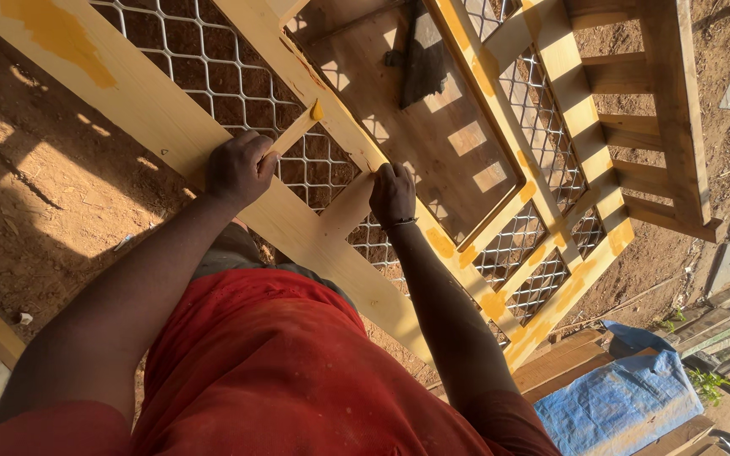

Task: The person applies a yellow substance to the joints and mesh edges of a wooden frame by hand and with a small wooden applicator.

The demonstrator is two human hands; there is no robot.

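Note:
A pale wooden frame (pixel 171 127) with white wire mesh (pixel 213 59) stands on bare earth, daubed with yellow filler at its joints. My left hand (pixel 240 169) is closed around a short wooden slat (pixel 296 131) whose tip carries a blob of yellow filler. My right hand (pixel 393 194) grips the end of another short slat (pixel 344 211) where it meets a long diagonal rail (pixel 331 110). Both slats cross the mesh panel between the frame's two long rails. A dark band circles my right wrist.
A plywood panel (pixel 433 127) fills the frame's middle, with a dark rag (pixel 424 51) lying on it. More slatted woodwork (pixel 661 127) continues at upper right. A blue tarp (pixel 618 397) over boards lies at lower right. Reddish dirt (pixel 35 194) surrounds everything.

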